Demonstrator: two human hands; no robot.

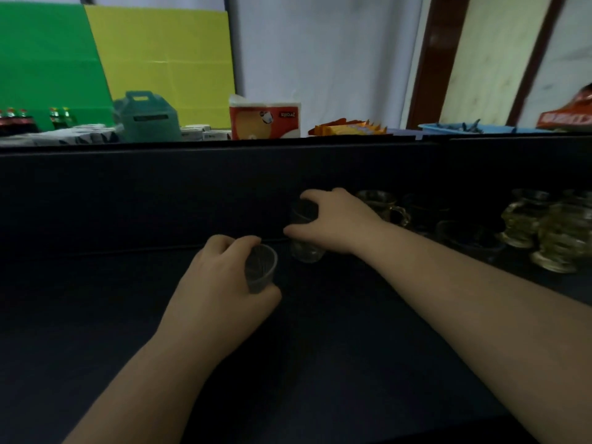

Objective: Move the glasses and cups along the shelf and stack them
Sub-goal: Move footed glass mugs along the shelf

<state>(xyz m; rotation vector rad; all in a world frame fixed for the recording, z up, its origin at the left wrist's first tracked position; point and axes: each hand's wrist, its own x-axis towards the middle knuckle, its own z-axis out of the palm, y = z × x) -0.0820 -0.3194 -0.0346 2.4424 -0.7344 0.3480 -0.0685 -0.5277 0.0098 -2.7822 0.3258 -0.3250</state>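
Left hand [221, 277] was wrapped around a small clear cup [260, 268], tilted, just above the dark shelf [320, 347]. Right hand [333, 222] clamped a clear glass [306, 241] just right of that cup, upright, base at the shelf surface. Handled glass mugs [544, 232] sat well right of the glass, blurred.

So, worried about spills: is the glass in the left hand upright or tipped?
Tipped: the glass in the left hand leans, its open rim facing the camera. It looks empty.
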